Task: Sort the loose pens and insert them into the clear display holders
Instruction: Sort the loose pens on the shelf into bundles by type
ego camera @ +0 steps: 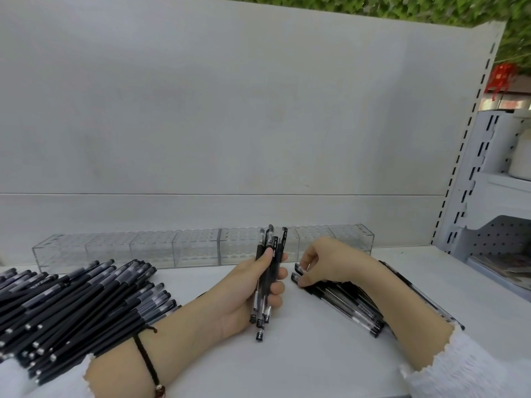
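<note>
While the left hand (253, 285) grips a pen bundle (275, 245) upright, the right hand (324, 262) pinches one pen (297, 267) on the small pile (347, 301). Clear holders (172, 248) stand at twelve o'clock.

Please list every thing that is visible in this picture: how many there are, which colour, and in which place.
shelf: one, white, under everything
back panel: one, pale grey, behind the shelf
display holders: one row, clear, no pens inside, against back panel
black pen pile: many, black with grey grips, shelf left
clear-barrel pens: small heap, clear and black, shelf right
held pens: a few, black and clear, upright, centre
red item: one, red, top right, blurred
foliage: green, top edge
bracelet: one, black, left wrist
left hand: one, grips the held pens
right hand: one, pinches a pen at the clear-barrel pens
</note>
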